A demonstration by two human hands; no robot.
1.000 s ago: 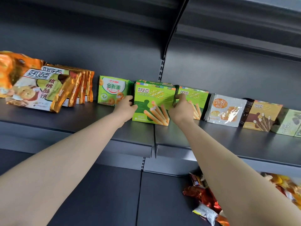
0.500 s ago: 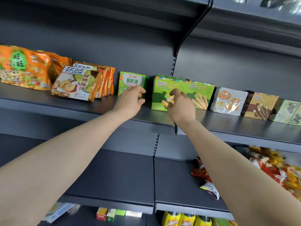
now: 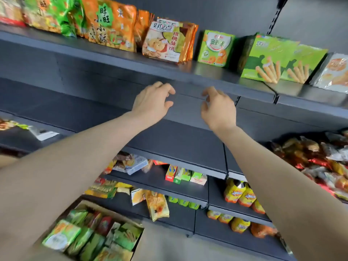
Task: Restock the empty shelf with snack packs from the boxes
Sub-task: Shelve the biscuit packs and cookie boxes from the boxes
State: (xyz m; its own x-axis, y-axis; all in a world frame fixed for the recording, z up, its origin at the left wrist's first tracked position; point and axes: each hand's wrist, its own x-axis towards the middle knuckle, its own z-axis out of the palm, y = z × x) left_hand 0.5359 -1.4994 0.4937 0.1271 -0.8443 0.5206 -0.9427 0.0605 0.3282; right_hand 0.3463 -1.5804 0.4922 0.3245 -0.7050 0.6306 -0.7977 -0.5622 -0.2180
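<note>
Now both hands hang empty before the front edge of the upper shelf (image 3: 116, 59), fingers loosely curled and spread, gripping nothing: the left hand (image 3: 153, 104) and the right hand (image 3: 219, 108) are near each other, palms turned away from the camera.

Above and to the right of the right hand stand two green boxes of biscuit sticks (image 3: 276, 61), upright and overlapping, pale sticks printed on their fronts; their lettering is too blurred to read. Just above the gap between the hands sits a small green pack (image 3: 215, 48) with ring-shaped snacks pictured. Above the left hand leans a stack of orange-edged cookie packs (image 3: 167, 42), and further left a large orange bag (image 3: 109, 23) printed with the characters 旺旺小小酥. A white pouch (image 3: 333, 72) stands at the far right.

Behind the hands runs a bare dark shelf (image 3: 178, 140). Below the left forearm, an open cardboard box (image 3: 105, 210) holds green snack packs (image 3: 62, 234) packed on edge. Below the right forearm, yellow bags (image 3: 239, 193) sit on a lower shelf, and small cartons (image 3: 180, 174) stand between the two arms.
</note>
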